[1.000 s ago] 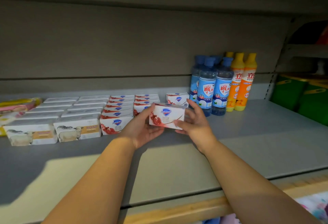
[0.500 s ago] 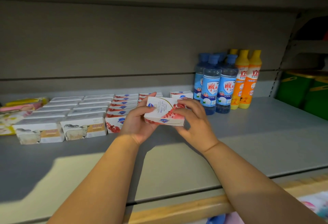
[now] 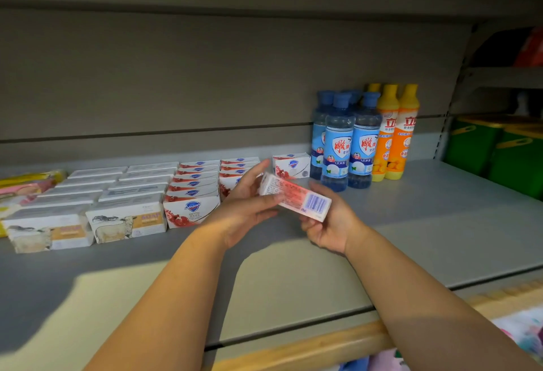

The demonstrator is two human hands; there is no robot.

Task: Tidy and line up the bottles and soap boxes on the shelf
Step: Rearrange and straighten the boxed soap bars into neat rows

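While the soap box hangs clear of the shelf, tilted, barcode face up toward me, printed front turned away, it is the wrong way round for display.

Hold: right grip closed under the barcode end, fingers curled beneath. Left grip pinches the other end, thumb across the near face, fingers behind.

Position: box held in front of the short right-hand column of red-and-white boxes, near the lone box standing at the back just beside the blue bottles.

Step, as I judge it: roll the box between the grips until the logo face comes forward, as on the front box of the neighbouring column.

Method notes:
- Turn about the long axis; hold lightly, since thin card probably dents at the corners.
- Level it before lowering, then set it down at the head of the short column, front edge flush with that neighbouring front box.
- Keep the right elbow low; the blue bottles and orange bottles stand close and look easy to topple.
- Lone box probably joins the same column afterwards.
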